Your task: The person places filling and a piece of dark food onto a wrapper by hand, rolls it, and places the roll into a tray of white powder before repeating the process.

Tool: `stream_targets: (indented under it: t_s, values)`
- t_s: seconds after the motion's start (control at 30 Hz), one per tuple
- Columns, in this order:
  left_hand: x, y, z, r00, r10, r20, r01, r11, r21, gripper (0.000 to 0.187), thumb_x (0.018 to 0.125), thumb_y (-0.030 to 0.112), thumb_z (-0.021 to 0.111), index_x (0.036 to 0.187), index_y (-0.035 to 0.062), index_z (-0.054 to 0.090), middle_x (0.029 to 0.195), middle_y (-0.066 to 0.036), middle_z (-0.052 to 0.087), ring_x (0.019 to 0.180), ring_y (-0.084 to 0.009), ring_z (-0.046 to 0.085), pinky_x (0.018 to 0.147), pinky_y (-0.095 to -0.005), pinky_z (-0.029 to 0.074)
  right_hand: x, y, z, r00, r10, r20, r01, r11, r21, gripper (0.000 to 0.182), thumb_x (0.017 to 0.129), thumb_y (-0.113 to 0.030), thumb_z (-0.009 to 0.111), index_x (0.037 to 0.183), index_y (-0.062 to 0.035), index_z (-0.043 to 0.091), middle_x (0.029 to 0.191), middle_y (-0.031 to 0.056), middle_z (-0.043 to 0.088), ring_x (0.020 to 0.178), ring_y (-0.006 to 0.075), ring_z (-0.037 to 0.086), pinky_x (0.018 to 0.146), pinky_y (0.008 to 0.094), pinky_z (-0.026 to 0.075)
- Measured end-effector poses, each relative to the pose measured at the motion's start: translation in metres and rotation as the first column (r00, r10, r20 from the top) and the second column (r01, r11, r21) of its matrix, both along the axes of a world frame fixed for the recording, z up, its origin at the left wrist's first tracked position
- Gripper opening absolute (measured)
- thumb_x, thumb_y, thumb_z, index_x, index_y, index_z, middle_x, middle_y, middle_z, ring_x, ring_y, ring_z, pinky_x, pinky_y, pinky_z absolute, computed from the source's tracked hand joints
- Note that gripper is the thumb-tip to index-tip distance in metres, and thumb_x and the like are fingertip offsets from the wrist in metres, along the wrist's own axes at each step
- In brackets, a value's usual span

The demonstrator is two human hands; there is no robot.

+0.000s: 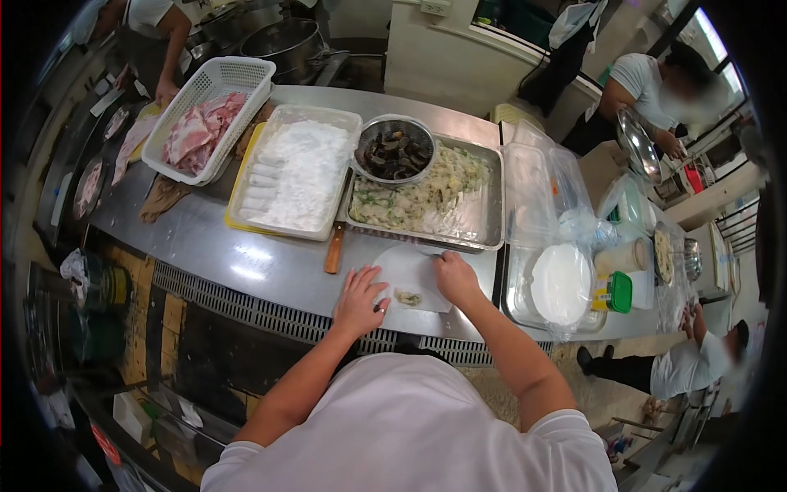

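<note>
A thin white wrapper sheet (pixel 399 265) lies flat on the steel counter in front of me, with a small lump of filling (pixel 407 298) on its near part. My left hand (pixel 359 303) rests with spread fingers at the sheet's left edge, a small dark item by its thumb. At the upper right edge of the sheet, my right hand (pixel 456 277) has its fingers bent together; a small dark thing shows at the fingertips, too small to name. Beyond are a metal tray of greenish filling (pixel 426 193) and a bowl of dark pieces (pixel 396 152) on its rim.
Left of the tray stand a tub of white powder with rolls (pixel 299 176), a wooden handle (pixel 334 248) and a basket of raw meat (pixel 205 135). White round sheets (pixel 562 279) and a green-lidded jar (pixel 619 293) lie right. People work at both sides.
</note>
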State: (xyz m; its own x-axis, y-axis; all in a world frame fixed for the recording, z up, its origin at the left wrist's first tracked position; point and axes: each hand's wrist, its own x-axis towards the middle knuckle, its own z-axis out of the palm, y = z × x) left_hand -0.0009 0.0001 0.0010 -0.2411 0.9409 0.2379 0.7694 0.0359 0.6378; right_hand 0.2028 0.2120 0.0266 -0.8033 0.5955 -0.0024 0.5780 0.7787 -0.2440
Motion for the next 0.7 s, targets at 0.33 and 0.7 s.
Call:
stream_targets:
  t_s: [0.33, 0.7]
  values:
    - [0.002, 0.001, -0.004, 1.000, 0.001, 0.003, 0.000, 1.000, -0.010, 0.035, 0.091, 0.020, 0.081, 0.125, 0.0105, 0.076, 0.158, -0.016, 0.059, 0.155, -0.0394, 0.047, 0.133, -0.0602, 0.027, 0.050, 0.003, 0.026, 0.641, -0.703, -0.309, 0.308, 0.604, -0.735, 0.026, 0.096, -0.007, 0.071, 0.116, 0.0022, 0.083, 0.094, 0.0137, 0.083, 0.081, 0.0179, 0.076, 0.078, 0.0323, 0.061]
    - [0.001, 0.000, 0.002, 1.000, 0.001, 0.001, -0.001, 1.000, -0.005, 0.036, 0.089, 0.019, 0.081, 0.124, 0.0100, 0.076, 0.156, -0.016, 0.060, 0.154, -0.0392, 0.047, 0.132, -0.0610, 0.028, 0.010, -0.089, 0.011, 0.899, -0.339, -0.278, 0.211, 0.890, -0.405, 0.015, 0.090, -0.004, 0.075, 0.101, -0.0018, 0.085, 0.104, 0.0202, 0.077, 0.095, 0.0421, 0.075, 0.088, 0.0477, 0.062]
